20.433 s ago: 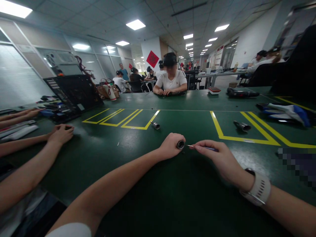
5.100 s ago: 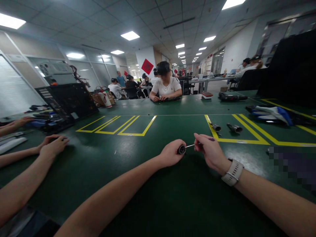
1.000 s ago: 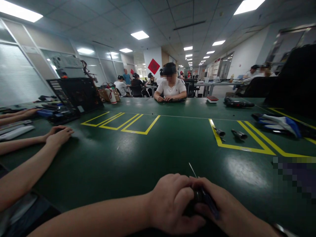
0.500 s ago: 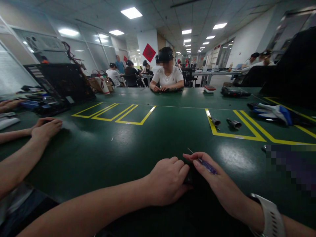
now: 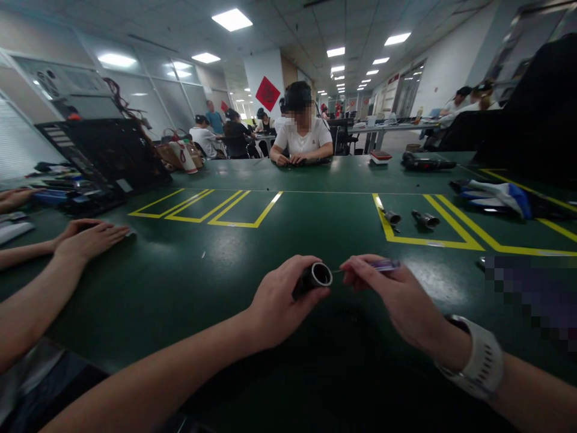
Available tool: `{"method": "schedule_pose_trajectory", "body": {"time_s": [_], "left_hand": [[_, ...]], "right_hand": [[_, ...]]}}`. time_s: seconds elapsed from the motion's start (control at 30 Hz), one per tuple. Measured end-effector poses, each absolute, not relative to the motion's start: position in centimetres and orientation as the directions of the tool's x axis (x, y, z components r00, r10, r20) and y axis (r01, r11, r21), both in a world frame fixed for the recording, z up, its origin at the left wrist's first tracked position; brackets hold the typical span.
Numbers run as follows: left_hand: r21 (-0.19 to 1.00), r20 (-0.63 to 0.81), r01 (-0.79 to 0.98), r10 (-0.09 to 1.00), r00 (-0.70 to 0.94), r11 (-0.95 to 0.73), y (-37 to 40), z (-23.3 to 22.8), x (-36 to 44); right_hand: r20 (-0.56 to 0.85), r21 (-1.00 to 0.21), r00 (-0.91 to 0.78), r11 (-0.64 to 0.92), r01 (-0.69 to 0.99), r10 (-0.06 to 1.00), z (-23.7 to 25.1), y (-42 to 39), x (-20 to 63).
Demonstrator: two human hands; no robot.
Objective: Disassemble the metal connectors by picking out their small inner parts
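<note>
Low in the frame's centre, the left hand grips a tube, its long axis pointing right. The right hand pinches a screwdriver, tip just beside the tube's mouth. Farther, upper right, two more cylinders lie.

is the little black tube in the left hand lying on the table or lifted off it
Lifted. The left hand grips the black tube above the green table, its open end facing the right hand.
</note>
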State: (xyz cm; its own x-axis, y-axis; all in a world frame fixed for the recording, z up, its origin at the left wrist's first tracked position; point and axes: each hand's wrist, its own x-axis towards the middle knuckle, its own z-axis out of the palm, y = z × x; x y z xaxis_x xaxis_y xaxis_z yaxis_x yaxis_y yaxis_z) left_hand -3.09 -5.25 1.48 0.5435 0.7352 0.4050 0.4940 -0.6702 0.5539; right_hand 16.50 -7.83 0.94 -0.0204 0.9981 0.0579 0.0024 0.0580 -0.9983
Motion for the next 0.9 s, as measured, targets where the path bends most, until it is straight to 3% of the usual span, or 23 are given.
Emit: {"method": "schedule_pose_trajectory", "body": {"time_s": [0.13, 0.23, 0.43, 0.6, 0.77, 0.83, 0.9], "left_hand": [[0.880, 0.284, 0.230, 0.848, 0.446, -0.416, -5.1, 1.6, -2.7], [0.981, 0.172, 0.006, 0.886, 0.431, -0.194, -5.1, 1.8, -2.2], [0.986, 0.000, -0.150, 0.887, 0.461, 0.078, -5.3, 1.7, -2.1], [0.971, -0.058, -0.179, 0.881, 0.469, 0.159, -5.5, 1.5, -2.2], [0.967, -0.089, -0.171, 0.878, 0.471, 0.191, -5.6, 1.5, -2.1], [0.961, -0.107, -0.172, 0.868, 0.484, 0.215, -5.6, 1.3, -2.1], [0.957, -0.127, -0.168, 0.863, 0.489, 0.236, -5.6, 1.1, -2.2]], "right_hand": [[-0.002, -0.995, -0.032, 0.001, 0.101, 0.999, 1.5, -8.4, 19.0], [-0.049, -0.987, -0.060, -0.039, 0.158, 0.997, 1.1, -8.5, 19.5], [-0.027, -0.955, -0.101, 0.004, 0.298, 0.995, 0.3, -8.3, 19.3], [0.000, -0.906, -0.134, 0.057, 0.419, 0.991, 0.5, -9.0, 19.2], [0.141, -0.811, -0.237, 0.249, 0.529, 0.961, 0.7, -9.9, 18.5], [0.107, -0.855, -0.179, 0.182, 0.485, 0.978, 0.4, -9.7, 18.5], [0.002, -0.942, -0.064, 0.023, 0.334, 0.998, 0.0, -9.2, 18.5]]}}
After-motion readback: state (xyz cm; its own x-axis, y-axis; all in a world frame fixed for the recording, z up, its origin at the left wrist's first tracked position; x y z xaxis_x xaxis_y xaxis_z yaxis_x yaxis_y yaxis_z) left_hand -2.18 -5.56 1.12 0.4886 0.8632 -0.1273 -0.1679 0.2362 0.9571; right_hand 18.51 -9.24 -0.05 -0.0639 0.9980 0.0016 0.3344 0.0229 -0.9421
